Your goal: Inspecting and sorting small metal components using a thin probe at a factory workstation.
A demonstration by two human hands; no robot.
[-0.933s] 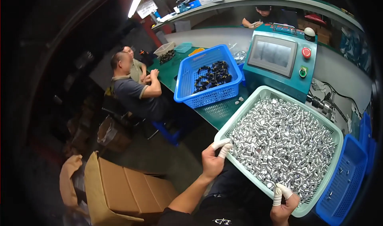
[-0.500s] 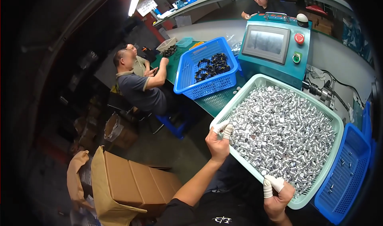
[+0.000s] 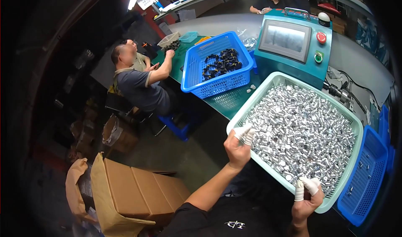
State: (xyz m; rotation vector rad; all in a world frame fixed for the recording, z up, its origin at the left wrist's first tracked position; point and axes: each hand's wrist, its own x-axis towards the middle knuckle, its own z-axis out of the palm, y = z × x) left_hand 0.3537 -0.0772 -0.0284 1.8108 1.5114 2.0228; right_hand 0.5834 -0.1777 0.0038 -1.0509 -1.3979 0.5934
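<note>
A pale green plastic basket [image 3: 268, 170] is heaped with small shiny silver metal parts [image 3: 297, 132], short and cylindrical. My left hand [image 3: 238, 150] grips its left corner, with white coverings on the fingertips. On the near rim, toward the lower right, my right hand [image 3: 307, 203] is closed too, its fingertips also covered in white. The rim hides part of each hand's fingers. The basket's far side lies close in front of a green machine [image 3: 293, 40] with a grey screen, a red button and a green switch.
A blue basket [image 3: 197, 78] with black parts stands on the green table [image 3: 224, 105]. Another blue basket [image 3: 356, 195], holding a few silver pieces, is at the right. Cardboard boxes [image 3: 125, 186] stand lower left. Two people [image 3: 140, 86] sit left; another person [image 3: 274, 0] is behind the machine.
The whole view has shifted slightly, with the machine and the pale green basket now farther right. Both hands keep their hold on the rim and appear farther right, the right one most.
</note>
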